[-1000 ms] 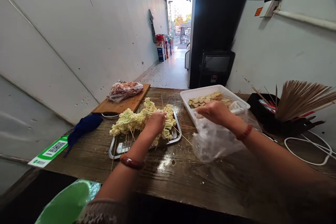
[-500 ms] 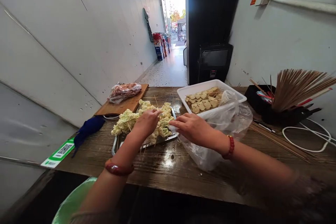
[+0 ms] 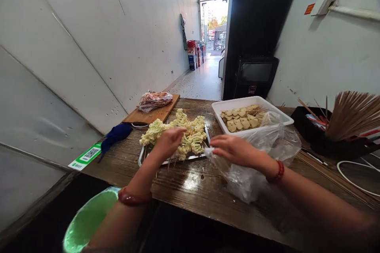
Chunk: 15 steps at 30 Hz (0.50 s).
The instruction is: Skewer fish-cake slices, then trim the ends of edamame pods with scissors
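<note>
Drawn back from over the white tub [image 3: 287, 120] since the earliest frame, our right hand [image 3: 234, 149] now reaches toward the metal tray [image 3: 140, 161], fingers extended beside the bunched tip of a clear plastic bag [image 3: 246, 184]; we cannot tell whether they pinch it. Our left hand [image 3: 171, 142], fingers curled, hangs over the skewered cauliflower [image 3: 194, 142] heaped on the tray; whether it grips a stick is hidden from us. Around our 2 wrists are a red bracelet [image 3: 280, 170], right, and a reddish-brown bangle [image 3: 133, 198], left. Beyond the bag, the tub holds rows of pale skewered slices [image 3: 243, 121]; beyond the tray, 1 wrapped bundle [image 3: 154, 101] sits on a wooden board [image 3: 172, 105]. To our right, skewers [image 3: 350, 114] fan from a black holder [image 3: 323, 148]. To our left, a blue cloth [image 3: 117, 136] lies by 1 green-and-white card [image 3: 86, 157] on the wooden table [image 3: 192, 197], above a green-lined bin [image 3: 89, 219].
</note>
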Motion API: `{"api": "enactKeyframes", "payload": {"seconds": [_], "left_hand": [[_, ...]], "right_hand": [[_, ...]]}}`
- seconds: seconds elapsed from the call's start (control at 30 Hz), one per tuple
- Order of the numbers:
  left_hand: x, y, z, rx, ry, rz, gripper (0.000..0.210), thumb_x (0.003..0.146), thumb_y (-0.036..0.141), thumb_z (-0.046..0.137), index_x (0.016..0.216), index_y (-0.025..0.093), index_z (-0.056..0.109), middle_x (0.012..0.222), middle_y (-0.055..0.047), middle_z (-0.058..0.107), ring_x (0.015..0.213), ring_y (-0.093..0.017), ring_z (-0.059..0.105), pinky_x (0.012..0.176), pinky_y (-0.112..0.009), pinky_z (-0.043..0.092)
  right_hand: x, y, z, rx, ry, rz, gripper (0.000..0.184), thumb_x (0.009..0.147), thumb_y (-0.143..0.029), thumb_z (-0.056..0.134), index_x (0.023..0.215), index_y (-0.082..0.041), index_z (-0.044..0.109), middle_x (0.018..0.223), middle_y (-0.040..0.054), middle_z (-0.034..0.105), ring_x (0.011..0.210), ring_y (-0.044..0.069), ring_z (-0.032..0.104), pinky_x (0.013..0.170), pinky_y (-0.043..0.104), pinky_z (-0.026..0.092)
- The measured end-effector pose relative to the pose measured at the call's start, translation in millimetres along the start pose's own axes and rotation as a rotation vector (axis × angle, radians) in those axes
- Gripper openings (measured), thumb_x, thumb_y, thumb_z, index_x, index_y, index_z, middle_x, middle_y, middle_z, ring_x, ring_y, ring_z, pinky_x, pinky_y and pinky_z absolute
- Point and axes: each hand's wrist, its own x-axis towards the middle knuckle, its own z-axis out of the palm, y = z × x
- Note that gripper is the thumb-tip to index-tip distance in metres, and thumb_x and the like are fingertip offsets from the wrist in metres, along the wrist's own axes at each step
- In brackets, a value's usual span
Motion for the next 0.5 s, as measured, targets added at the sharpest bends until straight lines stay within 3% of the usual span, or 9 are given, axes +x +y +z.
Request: {"api": "enactKeyframes", "payload": {"seconds": [0.07, 0.13, 0.23, 0.33, 0.5], "left_hand": [[-14, -14, -10.2, -0.096, 0.179, -0.135, 0.032, 0.089, 0.032, 0.044, 0.105, 0.018, 0.069, 0.11, -0.008, 0.072, 0.101, -0.021, 0.064, 0.092, -0.033, 0.048], [-30, -26, -15.3, -0.114, 0.242, -0.188, 0.033, 0.089, 0.034, 0.045, 0.102, 0.017, 0.07, 0.108, -0.007, 0.072, 0.102, -0.021, 0.064, 0.091, -0.034, 0.048], [-49, -36, -13.7, -0.067, 0.191, -0.126, 0.031, 0.087, 0.032, 0.046, 0.099, 0.018, 0.071, 0.103, -0.007, 0.073, 0.101, -0.022, 0.063, 0.093, -0.035, 0.047], [-60, -38, -11.1, 0.08, 0.16, -0.095, 0.03, 0.088, 0.03, 0.046, 0.1, 0.018, 0.071, 0.103, -0.009, 0.073, 0.101, -0.025, 0.062, 0.092, -0.039, 0.045], [-68, -38, -11.1, 0.266, -0.005, -0.102, 0.03, 0.088, 0.028, 0.048, 0.103, 0.02, 0.072, 0.099, -0.009, 0.075, 0.1, -0.028, 0.061, 0.084, -0.04, 0.045]], "right_hand": [[14, -2, -14, 0.086, 0.192, 0.007, 0.032, 0.097, -0.034, 0.046, 0.114, -0.019, 0.068, 0.117, 0.0111, 0.068, 0.106, 0.02, 0.063, 0.093, 0.035, 0.047], [33, -5, -19, 0.196, 0.292, 0.027, 0.032, 0.098, -0.031, 0.043, 0.107, -0.018, 0.071, 0.105, 0.0086, 0.072, 0.098, 0.018, 0.065, 0.089, 0.031, 0.048], [68, -14, -6, 0.295, 0.149, 0.112, 0.029, 0.095, -0.027, 0.047, 0.106, -0.016, 0.071, 0.089, 0.0039, 0.073, 0.076, 0.013, 0.065, 0.07, 0.023, 0.047], [103, -24, 24, 0.106, -0.103, 0.215, 0.025, 0.091, -0.022, 0.05, 0.1, -0.02, 0.074, 0.082, -0.0004, 0.072, 0.07, 0.01, 0.061, 0.062, 0.019, 0.041], [141, -33, 61, -0.055, -0.131, 0.347, 0.032, 0.088, -0.032, 0.052, 0.072, -0.014, 0.072, 0.071, 0.0072, 0.069, 0.067, 0.016, 0.061, 0.058, 0.024, 0.038]]}}
